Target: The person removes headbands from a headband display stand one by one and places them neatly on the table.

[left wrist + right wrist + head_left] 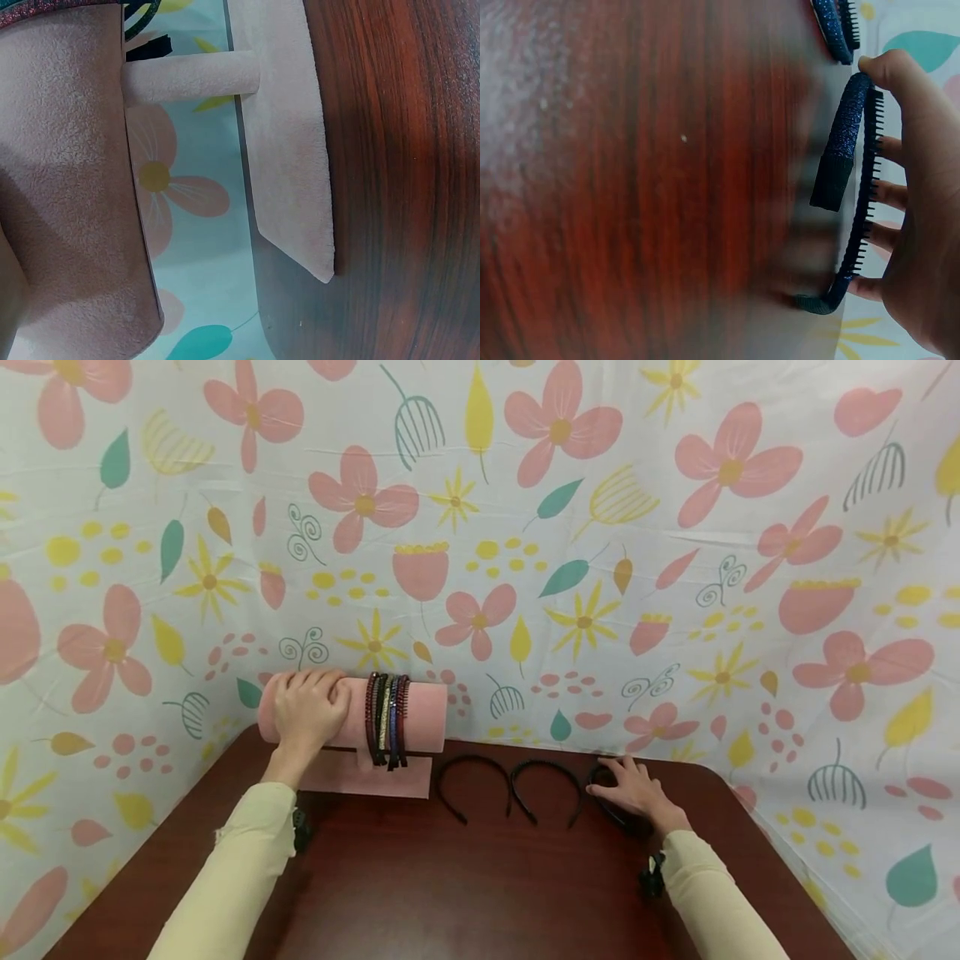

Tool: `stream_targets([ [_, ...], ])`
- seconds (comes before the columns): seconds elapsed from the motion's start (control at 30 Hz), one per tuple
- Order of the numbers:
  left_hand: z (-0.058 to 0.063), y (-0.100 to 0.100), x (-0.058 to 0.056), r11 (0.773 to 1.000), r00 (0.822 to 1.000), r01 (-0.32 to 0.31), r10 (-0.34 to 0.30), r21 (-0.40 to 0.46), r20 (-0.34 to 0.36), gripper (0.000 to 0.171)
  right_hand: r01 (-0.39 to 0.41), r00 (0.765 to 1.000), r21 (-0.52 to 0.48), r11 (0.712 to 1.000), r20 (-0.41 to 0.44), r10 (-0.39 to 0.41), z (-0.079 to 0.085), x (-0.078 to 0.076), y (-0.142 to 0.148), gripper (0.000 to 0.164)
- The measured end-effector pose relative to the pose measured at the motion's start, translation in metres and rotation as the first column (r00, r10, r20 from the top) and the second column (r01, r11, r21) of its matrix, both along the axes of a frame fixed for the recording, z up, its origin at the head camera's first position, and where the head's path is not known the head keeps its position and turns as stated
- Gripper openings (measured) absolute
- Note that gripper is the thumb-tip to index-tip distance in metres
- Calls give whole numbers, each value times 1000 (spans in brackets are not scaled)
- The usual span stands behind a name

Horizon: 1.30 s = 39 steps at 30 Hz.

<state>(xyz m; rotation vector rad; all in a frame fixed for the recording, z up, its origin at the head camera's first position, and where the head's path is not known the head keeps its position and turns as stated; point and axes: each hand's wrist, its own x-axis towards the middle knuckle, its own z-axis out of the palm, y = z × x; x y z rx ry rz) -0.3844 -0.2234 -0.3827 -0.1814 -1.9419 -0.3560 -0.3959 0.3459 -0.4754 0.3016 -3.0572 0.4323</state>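
Cloth (480, 527) printed with pink, yellow and teal shapes hung behind the dark wood counter (465, 893), running from nine o'clock round through twelve to three as the head view showed it. At eleven o'clock the left hand (311, 706), its sleeve (232, 868) pale yellow, gripped the left end of a pink fuzzy roll (426, 714), fingers bent over the top and their tips out of sight. Below the roll a short post led to its flat pink base (405, 781) on the counter. Right of that hand, several glittery bands (386, 718) in reds, black, gold and blue ringed the roll side by side. At twelve o'clock stood the first dark headband (472, 758), its arch toward twelve and its ends toward six; just beside it, at one, the second dark headband (545, 762) lay much the same way. At two o'clock the right hand (636, 789) was clamped on the third headband (846, 124), thumb at one bend and fingers along the toothed stretch. The right wrist view showed blue glitter on it.
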Motion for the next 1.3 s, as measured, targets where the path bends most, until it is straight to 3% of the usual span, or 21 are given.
stream_targets([
  [0.2, 0, 1, 1, 1000, 1000, -15, 15, 15, -7, 34, -8, 999, 35, 999, -40, 10, -6, 2, -3, 82],
  [0.37, 1, 2, 1, 1000, 1000, -7, 7, 15, -26, 32, -3, 999, 15, 1000, -51, 4, -3, 5, -8, 79],
  [0.47, 1, 2, 2, 1000, 999, -6, 6, 17, -33, 31, -22, 994, 8, 1000, -105, 23, 4, 6, -13, 75],
  [0.77, 2, 3, 1, 1000, 1000, -8, 8, 15, -25, 32, -111, 959, -57, 992, -269, 92, 39, -1, -47, 71],
  [0.97, 2, 3, 1, 1000, 1000, -11, 11, 2, 0, 34, -223, 905, -112, 968, -393, 163, 54, -4, -67, 55],
  [1.3, 4, 2, 2, 1000, 1000, -3, 3, 9, -19, 31, -302, 878, -122, 946, -422, 226, 76, 4, -95, 47],
])
